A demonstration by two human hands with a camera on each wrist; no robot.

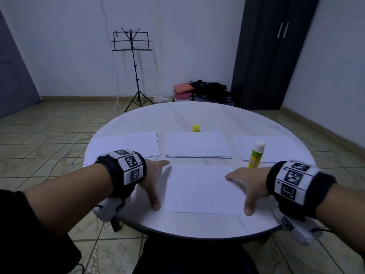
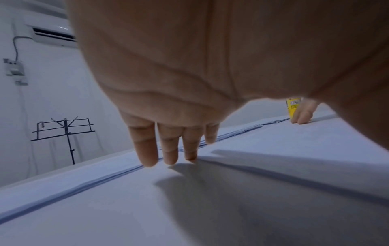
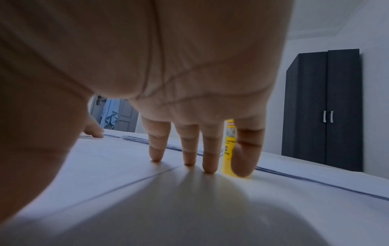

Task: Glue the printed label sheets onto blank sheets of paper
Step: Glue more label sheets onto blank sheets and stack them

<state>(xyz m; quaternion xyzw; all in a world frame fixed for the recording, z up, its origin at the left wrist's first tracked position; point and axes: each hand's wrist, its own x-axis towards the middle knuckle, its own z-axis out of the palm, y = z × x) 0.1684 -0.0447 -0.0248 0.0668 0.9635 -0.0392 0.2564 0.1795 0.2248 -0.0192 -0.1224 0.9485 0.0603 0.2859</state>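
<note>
Your left hand (image 1: 156,180) and right hand (image 1: 246,186) lie flat, fingers straight, flanking the sheet (image 1: 201,188) to square it (glue (image 1: 256,154) uncapped, waiting nearby).

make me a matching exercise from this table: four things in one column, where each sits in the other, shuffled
Things:
1. glue stick
2. yellow cap
3. single sheet
4. left hand

Places:
A. behind the middle paper stack
B. between both hands, nearest the person
C. upright by the right hand
D. at the single sheet's left edge

Pairs: 1-C, 2-A, 3-B, 4-D
</note>
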